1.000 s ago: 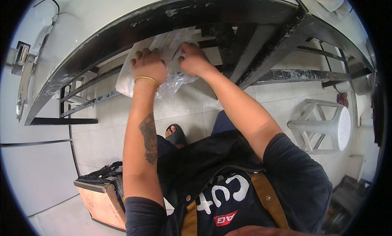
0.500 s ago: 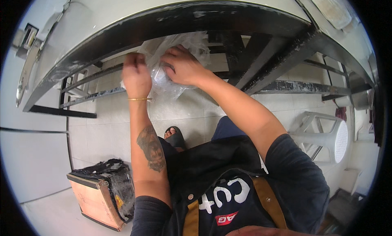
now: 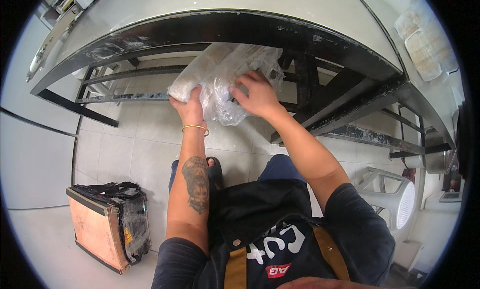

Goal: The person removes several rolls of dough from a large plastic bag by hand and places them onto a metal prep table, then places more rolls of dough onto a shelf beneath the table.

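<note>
Below the table's black front edge, a long pale bundle in clear plastic (image 3: 187,85) slants toward me, its far end hidden under the table. My left hand (image 3: 189,107) grips its near end, with the thumb on top and the fingers mostly hidden underneath. Crumpled clear plastic sheeting (image 3: 222,101) hangs loosely along the bundle's right side. Into this sheeting reaches my right hand (image 3: 259,95), its fingers curled on the film and its thumb bent toward the left. What lies inside the wrapping is too blurred by the plastic to make out.
The white-topped table (image 3: 240,31) has black, worn metal bars (image 3: 350,134) beneath it. A wooden-sided box (image 3: 100,229) with torn black wrapping stands on the tiled floor at left. To the right is a grey plastic stool (image 3: 395,199). A plastic-wrapped package (image 3: 425,44) lies on the tabletop, far right.
My left hand, blurred beside the plastic before, now holds the bundle's near end. More of the bundle shows below the table edge. The whole view has shifted slightly.
</note>
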The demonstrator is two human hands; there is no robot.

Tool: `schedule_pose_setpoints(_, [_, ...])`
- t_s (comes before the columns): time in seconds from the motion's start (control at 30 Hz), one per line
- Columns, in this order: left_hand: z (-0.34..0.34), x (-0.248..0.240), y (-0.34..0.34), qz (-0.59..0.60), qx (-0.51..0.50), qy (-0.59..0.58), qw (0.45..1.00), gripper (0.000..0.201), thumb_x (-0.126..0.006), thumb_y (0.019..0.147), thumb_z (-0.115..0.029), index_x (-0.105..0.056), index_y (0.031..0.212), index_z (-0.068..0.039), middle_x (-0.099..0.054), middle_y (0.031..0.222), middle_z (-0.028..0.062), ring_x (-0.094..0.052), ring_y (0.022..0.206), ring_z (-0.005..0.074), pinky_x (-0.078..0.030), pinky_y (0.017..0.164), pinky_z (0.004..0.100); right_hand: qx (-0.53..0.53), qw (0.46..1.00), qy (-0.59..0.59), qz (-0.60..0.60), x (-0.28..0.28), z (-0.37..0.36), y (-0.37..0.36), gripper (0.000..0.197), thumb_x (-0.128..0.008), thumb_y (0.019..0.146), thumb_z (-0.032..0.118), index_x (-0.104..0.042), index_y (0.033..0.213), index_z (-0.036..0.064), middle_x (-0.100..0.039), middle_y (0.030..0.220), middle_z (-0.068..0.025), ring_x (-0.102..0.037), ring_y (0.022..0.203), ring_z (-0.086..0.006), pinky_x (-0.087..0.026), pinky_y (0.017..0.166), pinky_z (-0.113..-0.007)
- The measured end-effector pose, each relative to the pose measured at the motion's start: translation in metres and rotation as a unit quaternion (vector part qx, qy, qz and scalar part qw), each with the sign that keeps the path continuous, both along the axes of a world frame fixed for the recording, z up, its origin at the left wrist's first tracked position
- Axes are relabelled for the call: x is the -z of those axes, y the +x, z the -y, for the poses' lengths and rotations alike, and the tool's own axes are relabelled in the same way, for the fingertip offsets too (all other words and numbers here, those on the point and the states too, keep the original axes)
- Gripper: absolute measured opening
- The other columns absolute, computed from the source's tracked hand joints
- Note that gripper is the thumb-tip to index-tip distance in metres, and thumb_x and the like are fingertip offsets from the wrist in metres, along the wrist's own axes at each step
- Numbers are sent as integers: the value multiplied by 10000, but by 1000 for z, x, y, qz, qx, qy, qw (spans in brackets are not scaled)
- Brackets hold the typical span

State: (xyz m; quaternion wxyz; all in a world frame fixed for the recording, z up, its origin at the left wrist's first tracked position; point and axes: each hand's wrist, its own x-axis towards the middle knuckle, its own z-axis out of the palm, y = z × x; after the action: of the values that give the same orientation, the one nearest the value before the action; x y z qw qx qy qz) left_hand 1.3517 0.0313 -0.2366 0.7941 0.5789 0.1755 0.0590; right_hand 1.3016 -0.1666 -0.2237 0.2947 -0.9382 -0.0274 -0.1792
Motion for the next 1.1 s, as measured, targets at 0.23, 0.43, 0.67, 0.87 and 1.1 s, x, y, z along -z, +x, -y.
schedule_pose_setpoints(0.23, [-9, 0, 17, 134, 29, -6, 991, 895, -831, 815, -98, -326, 1538, 54, -562, 1406, 194, -582, 1252, 280, -445, 1087, 382, -50, 992, -11, 114, -8, -11, 4, 563, -769, 871, 365, -628, 1346, 99, -608, 1281, -170, -516, 1247, -416, -435, 1102, -494])
schedule_pose_setpoints(0.43, [-12, 9, 21, 80, 4, -74, 994, 662, -772, 903, -155, -444, 1454, 6, -618, 1328, 166, -640, 1171, 290, -527, 990, 410, -105, 985, -38, 128, 12, -16, 8, 547, -762, 869, 426, -672, 1314, 121, -623, 1275, -156, -534, 1240, -400, -420, 1120, -508])
schedule_pose_setpoints(0.67, [-23, -13, 1, -108, 103, -290, 945, 593, -714, 953, -293, -518, 1429, 2, -634, 1343, 188, -674, 1157, 340, -570, 938, 491, -127, 977, -63, 160, 19, -38, 10, 474, -763, 868, 441, -705, 1212, 120, -643, 1240, -136, -570, 1193, -375, -446, 1078, -531])
schedule_pose_setpoints(0.87, [-12, 6, 17, -85, -2, -227, 970, 548, -740, 916, -256, -578, 1334, 58, -675, 1247, 208, -711, 1060, 345, -595, 873, 501, -157, 984, 39, 73, 16, -34, 8, 358, -712, 949, 364, -695, 1167, 81, -667, 1183, -182, -628, 1102, -407, -502, 990, -491])
schedule_pose_setpoints(1.1, [-1, 3, 12, -8, -45, -191, 981, 538, -734, 901, -169, -537, 1343, 68, -665, 1215, 202, -716, 1027, 334, -612, 864, 464, -91, 969, 230, 8, 20, -36, -7, 345, -704, 916, 233, -662, 1213, 62, -670, 1192, -221, -636, 1091, -425, -520, 943, -479])
